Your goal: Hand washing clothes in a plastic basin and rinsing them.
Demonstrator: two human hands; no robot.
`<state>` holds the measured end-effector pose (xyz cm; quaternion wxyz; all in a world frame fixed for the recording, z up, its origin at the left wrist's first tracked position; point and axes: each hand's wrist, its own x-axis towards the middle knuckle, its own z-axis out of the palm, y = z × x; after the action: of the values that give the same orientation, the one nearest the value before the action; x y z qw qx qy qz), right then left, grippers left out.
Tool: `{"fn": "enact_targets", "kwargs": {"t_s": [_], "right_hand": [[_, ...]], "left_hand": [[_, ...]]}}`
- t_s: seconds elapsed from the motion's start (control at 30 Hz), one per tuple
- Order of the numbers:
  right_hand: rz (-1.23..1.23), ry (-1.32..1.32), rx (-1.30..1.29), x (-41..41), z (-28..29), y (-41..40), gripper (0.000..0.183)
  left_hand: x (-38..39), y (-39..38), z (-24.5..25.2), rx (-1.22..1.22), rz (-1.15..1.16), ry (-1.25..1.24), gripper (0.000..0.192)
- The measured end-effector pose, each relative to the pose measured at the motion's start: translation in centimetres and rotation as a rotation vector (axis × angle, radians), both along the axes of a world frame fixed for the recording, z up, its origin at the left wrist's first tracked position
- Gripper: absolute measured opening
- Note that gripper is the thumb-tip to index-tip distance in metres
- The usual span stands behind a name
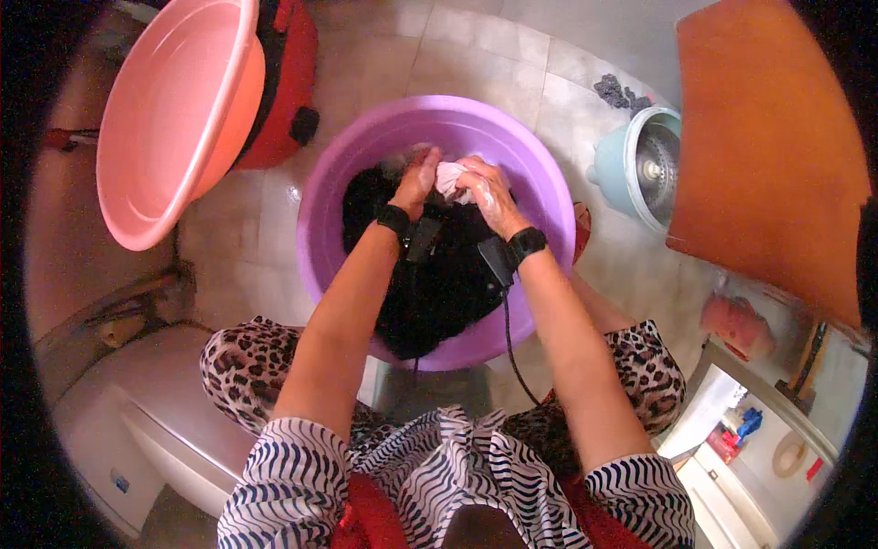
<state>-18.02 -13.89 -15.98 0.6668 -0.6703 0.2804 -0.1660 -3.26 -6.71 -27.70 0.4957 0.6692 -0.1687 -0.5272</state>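
Note:
A wide purple plastic basin point(322, 254) stands before me, with a dark heap of black cloth point(439, 281) filling much of it. Above the heap, my right hand point(485, 192) grips a bunched white or pale pink cloth point(450, 177). Its skin is wet and has suds on it. My left hand point(418, 180) is against the left side of the bunch, also wet; how its fingers close is partly hidden. Black bands with small dark box-shaped devices sit on both wrists, and a cable hangs from the right one.
At the upper left a pink basin point(171, 123) leans on edge by a red object point(285, 123). A light blue tub point(621, 171) stands to the right, partly under an orange-brown panel point(768, 165). Dark grey cloth point(617, 92) lies on the tiled floor point(480, 41).

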Motion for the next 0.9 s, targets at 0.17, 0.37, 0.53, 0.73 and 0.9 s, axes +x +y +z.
{"fn": "enact_targets", "kwargs": {"t_s": [0.17,0.37,0.53,0.73,0.9], "right_hand": [[-0.109,-0.218,0.402,-0.4,1.3,2.0,0.022],[-0.287,0.026,-0.131,-0.9,-2.2,-1.1,0.019],[-0.019,-0.153,-0.286,0.5,1.7,1.0,0.014],[0.07,-0.015,-0.096,0.5,2.6,0.5,0.012],[-0.189,0.075,-0.328,0.4,-3.6,-2.7,0.012]], "left_hand": [[-1.4,0.7,5.6,-0.259,-0.111,0.308,0.037],[-5.5,-0.6,9.3,-0.113,0.12,0.567,0.025],[-3.9,0.7,4.5,-0.371,0.002,0.52,0.023],[-4.5,0.6,6.4,-0.194,0.014,0.186,0.023],[-4.9,-1.1,6.1,-0.175,0.038,0.149,0.025]]}}
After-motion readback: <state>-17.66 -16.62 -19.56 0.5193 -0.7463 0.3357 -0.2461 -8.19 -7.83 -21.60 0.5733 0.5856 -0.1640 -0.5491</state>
